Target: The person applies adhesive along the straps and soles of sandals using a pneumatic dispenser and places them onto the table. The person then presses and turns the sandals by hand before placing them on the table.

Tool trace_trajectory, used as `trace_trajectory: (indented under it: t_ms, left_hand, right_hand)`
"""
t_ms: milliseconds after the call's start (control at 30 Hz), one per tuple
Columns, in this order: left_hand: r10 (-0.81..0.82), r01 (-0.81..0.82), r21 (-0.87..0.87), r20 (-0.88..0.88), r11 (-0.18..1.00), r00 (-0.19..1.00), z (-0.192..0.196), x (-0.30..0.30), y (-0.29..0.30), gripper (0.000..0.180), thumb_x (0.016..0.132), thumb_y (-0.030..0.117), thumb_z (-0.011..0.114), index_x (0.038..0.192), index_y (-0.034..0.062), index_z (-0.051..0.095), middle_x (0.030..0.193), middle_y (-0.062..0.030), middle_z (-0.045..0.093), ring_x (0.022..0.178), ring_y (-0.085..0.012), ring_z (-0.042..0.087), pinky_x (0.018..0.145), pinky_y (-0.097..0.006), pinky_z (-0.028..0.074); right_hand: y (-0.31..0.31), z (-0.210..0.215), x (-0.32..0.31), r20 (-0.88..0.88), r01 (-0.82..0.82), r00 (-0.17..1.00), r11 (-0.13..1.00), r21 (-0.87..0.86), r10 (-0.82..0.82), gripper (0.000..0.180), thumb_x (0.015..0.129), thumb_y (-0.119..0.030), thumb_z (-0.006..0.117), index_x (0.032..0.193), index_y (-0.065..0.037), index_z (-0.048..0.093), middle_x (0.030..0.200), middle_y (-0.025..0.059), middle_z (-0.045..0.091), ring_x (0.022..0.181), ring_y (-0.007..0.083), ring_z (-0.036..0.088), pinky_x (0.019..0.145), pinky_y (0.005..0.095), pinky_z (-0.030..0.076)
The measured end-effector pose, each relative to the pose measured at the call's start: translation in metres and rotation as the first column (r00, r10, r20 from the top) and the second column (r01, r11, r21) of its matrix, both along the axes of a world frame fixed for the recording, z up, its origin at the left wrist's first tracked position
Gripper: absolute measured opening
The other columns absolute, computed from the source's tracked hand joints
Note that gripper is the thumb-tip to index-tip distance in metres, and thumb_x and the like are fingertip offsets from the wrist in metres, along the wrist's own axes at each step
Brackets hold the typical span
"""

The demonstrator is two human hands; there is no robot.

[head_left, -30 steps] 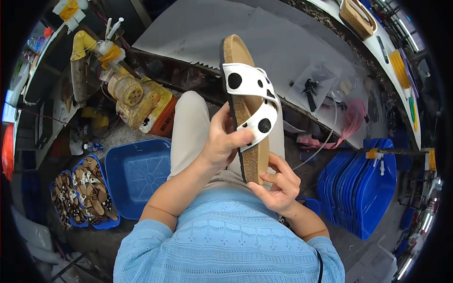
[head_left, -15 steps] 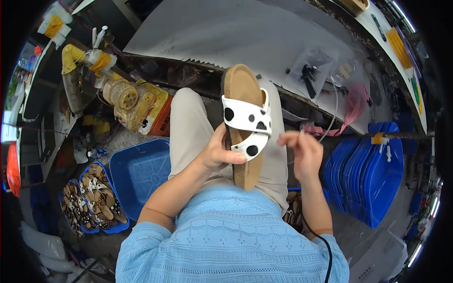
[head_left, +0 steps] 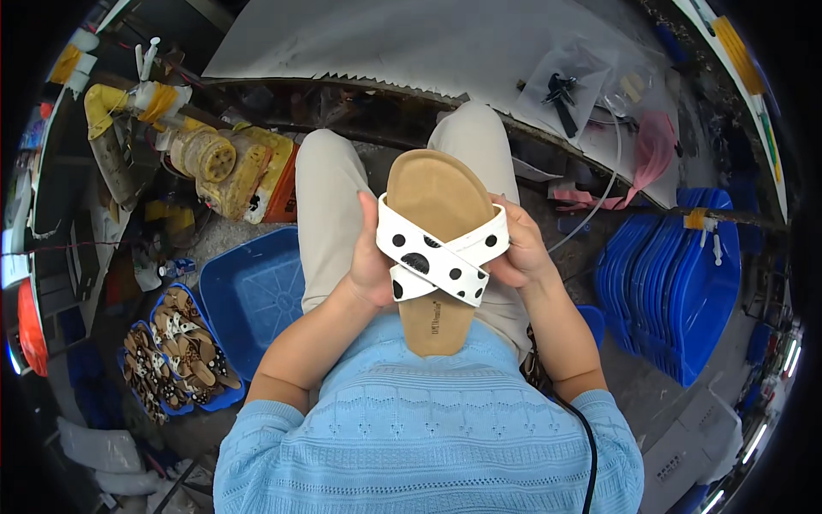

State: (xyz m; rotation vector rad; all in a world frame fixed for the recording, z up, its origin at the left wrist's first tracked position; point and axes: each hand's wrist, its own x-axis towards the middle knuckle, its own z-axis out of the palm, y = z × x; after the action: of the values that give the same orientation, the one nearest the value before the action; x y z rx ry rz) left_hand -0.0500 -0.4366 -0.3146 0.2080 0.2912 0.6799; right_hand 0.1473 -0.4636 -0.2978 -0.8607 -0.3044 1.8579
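Observation:
A sandal (head_left: 438, 193) with a tan footbed and crossed white straps with black dots is held over my lap, its broad toe end pointing away from me. My left hand (head_left: 370, 257) grips its left edge, thumb up beside the strap. On the opposite edge, my right hand (head_left: 522, 244) is closed around the strap's side. The footbed faces up, so the sole is hidden, as are most of the fingers beneath it.
At left, an open blue bin (head_left: 257, 295) stands beside blue baskets of sandals (head_left: 184, 343). A yellow-orange machine (head_left: 231, 167) is beyond them. Stacked blue bins (head_left: 672, 283) stand at right. Ahead lies a grey-covered bench (head_left: 411, 51) with a plastic bag (head_left: 565, 90).
The sandal has turned from its side view to show its footbed and crossed straps fully. My right hand, free and blurred before, has come in and taken hold of its right edge.

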Motion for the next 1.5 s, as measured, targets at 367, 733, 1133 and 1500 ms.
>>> trace_trajectory:
  t_ms: [367, 733, 1133, 1500]
  left_hand:
    - [0.123, -0.175, 0.111, 0.37, 0.978, 0.921, -0.01, 0.002, -0.024, 0.107, 0.086, 0.087, 0.017, 0.15, 0.0043, 0.035, 0.146, -0.0174, 0.049, 0.131, -0.0304, 0.054, 0.107, -0.043, 0.048]
    - [0.001, 0.045, 0.367, -0.123, 0.929, 0.992, 0.003, -0.005, -0.017, 0.102, 0.085, 0.077, 0.047, 0.15, -0.0007, 0.034, 0.146, -0.0167, 0.049, 0.133, -0.0262, 0.051, 0.109, -0.041, 0.044]
    - [-0.162, 0.168, 0.267, -0.043, 0.949, 0.986, 0.0, 0.041, -0.004, 0.083, 0.085, 0.054, 0.073, 0.14, -0.0012, 0.045, 0.125, -0.0152, 0.063, 0.11, -0.0223, 0.066, 0.091, -0.035, 0.057]
    - [-0.082, 0.205, 0.251, -0.425, 0.946, 0.902, -0.016, 0.102, 0.047, 0.068, 0.104, 0.044, 0.048, 0.146, -0.0078, 0.032, 0.141, -0.0321, 0.048, 0.135, -0.0366, 0.048, 0.118, -0.046, 0.034]
  right_hand:
    - [-0.03, 0.021, -0.008, 0.344, -0.072, 0.934, 0.899, 0.433, -0.091, 0.046, 0.11, -0.031, 0.038, 0.136, 0.005, 0.05, 0.116, 0.0102, 0.065, 0.104, 0.0125, 0.063, 0.089, 0.0263, 0.051]
    - [-0.032, 0.012, -0.005, 0.448, -0.053, 0.87, 0.865, 0.5, -0.205, 0.039, 0.11, -0.024, 0.035, 0.136, 0.005, 0.046, 0.125, 0.0157, 0.061, 0.111, 0.016, 0.06, 0.096, 0.0294, 0.048]
    - [0.011, 0.039, 0.048, 0.629, -0.207, 0.769, 0.885, 0.417, -0.117, 0.035, 0.1, -0.023, 0.063, 0.122, 0.004, 0.065, 0.109, 0.0087, 0.071, 0.098, 0.0118, 0.065, 0.085, 0.0259, 0.053]
    - [-0.1, 0.083, 0.168, 0.437, 0.368, -0.021, 0.399, 0.84, -0.899, 0.018, 0.093, -0.002, 0.068, 0.108, 0.008, 0.068, 0.097, 0.0113, 0.072, 0.085, 0.0156, 0.068, 0.079, 0.0266, 0.055]
